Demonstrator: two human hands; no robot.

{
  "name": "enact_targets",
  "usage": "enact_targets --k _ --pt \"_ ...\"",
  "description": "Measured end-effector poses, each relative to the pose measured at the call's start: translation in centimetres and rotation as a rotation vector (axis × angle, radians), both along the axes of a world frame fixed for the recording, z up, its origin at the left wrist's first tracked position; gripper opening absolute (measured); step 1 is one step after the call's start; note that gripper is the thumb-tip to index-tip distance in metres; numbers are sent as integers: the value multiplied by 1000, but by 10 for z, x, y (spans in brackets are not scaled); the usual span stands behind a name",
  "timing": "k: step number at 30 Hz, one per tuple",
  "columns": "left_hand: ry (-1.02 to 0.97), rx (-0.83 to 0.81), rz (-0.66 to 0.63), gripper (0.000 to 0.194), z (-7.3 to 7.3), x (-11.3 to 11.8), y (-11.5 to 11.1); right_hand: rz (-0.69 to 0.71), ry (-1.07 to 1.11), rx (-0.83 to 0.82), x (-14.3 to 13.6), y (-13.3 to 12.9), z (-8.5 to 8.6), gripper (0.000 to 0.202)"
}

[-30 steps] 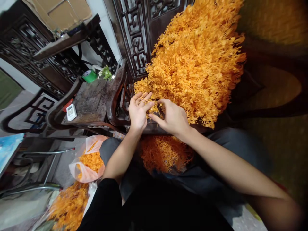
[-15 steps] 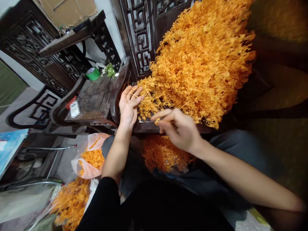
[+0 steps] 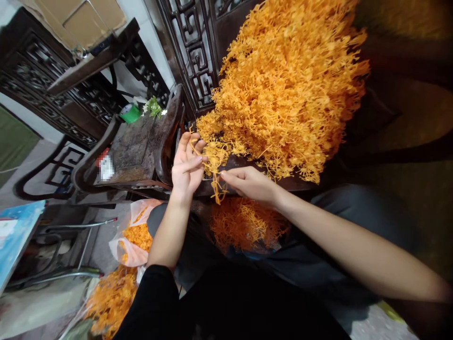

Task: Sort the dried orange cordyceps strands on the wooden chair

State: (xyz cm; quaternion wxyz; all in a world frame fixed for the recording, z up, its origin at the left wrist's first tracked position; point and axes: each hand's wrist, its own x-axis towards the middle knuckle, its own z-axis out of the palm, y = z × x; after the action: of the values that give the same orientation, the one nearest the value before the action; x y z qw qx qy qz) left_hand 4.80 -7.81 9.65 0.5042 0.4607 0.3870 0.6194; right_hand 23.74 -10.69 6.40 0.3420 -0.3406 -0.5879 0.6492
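My left hand [image 3: 187, 165] is palm up with its fingers curled, and a thin orange stem runs between them. From its thumb side hangs an orange branching sprig [image 3: 216, 163], which looks like plastic. My right hand [image 3: 249, 183] closes thumb and forefinger in a pinch on a lower branch of that sprig. Just beyond both hands rises a big heap of similar orange sprigs [image 3: 286, 94], resting on a dark wooden seat. More orange sprigs [image 3: 247, 224] lie low down, below my right forearm.
A carved dark wooden chair [image 3: 138, 146] stands at the left, bearing a roll of green tape [image 3: 130, 113] and a green-and-white sprig [image 3: 154, 107]. On the floor are a pinkish plastic bag [image 3: 136, 257] with orange pieces and another orange pile [image 3: 113, 300]. A blue-topped table [image 3: 24, 233] is at far left.
My right hand has moved left and closer to my left hand, now pinching the sprig's lower branch. The sprig hangs more plainly between the hands. The whole view has shifted slightly.
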Motion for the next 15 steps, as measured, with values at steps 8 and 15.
enact_targets --k 8,15 --pt "237 -57 65 39 -8 3 -7 -338 195 -32 -6 10 -5 45" --pt "855 59 163 82 -13 -20 -8 -265 0 157 4 14 -3 46"
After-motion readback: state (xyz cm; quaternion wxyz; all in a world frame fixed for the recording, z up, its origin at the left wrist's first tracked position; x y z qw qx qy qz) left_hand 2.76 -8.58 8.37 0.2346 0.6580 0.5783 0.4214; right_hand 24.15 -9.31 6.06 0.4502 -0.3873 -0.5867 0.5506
